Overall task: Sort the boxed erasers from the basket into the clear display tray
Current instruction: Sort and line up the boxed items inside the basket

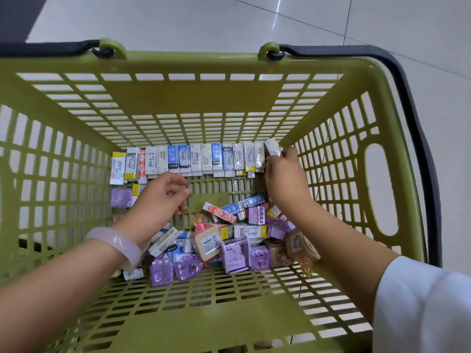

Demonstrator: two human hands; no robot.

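Looking down into an olive-green slotted shopping basket (76, 159) that stands on a pale tiled floor (305, 16), with dark handles folded outside its rim. Along the far wall, at twelve o'clock, a row of boxed erasers (193, 160) stands side by side, each box with its long axis running from the far wall toward the viewer, printed labels and barcodes facing up. At the row's one o'clock end, the right hand (283, 179) pinches one white boxed eraser (273, 147) between thumb and fingertips; this box sits just above the fingertips, tilted, its long axis leaning toward eleven o'clock, touching the last box in the row. The left hand (163, 197) hovers at about ten o'clock from the basket's centre, just below the row, fingers loosely curled and holding nothing; a pale pink bangle (119, 244) circles its wrist. Between and beneath the two forearms, around six o'clock, lies a loose heap of erasers (229, 238): red, blue and white boxes pointing every way, mixed with translucent purple packs and a tan square packet. A white sleeve (420, 301) covers the right upper arm at four o'clock.
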